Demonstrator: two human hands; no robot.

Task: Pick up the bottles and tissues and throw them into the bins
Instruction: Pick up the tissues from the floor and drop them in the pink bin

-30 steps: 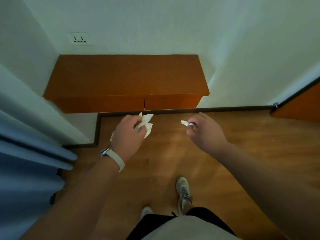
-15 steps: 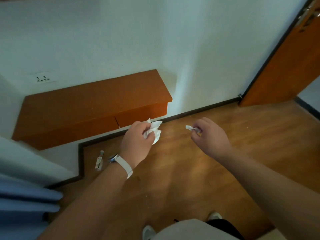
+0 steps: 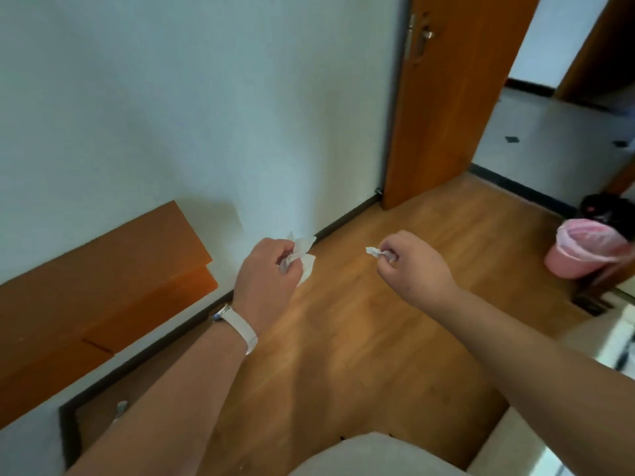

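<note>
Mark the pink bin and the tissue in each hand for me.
pink bin (image 3: 574, 264): head view, its pink outer wall.
left-hand tissue (image 3: 307, 266): head view, the loose lower flap.
right-hand tissue (image 3: 372, 250): head view, the protruding white tip.

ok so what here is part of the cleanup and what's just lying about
Job: crumpled tissue in left hand; tissue scrap in right hand; pink bin; likely bottle, half hidden.
Not job: wooden ledge; door; wristwatch.

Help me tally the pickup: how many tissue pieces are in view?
2: a crumpled tissue gripped in the left hand, and a small tissue scrap pinched in the right hand. More may be hidden inside either fist.
</note>
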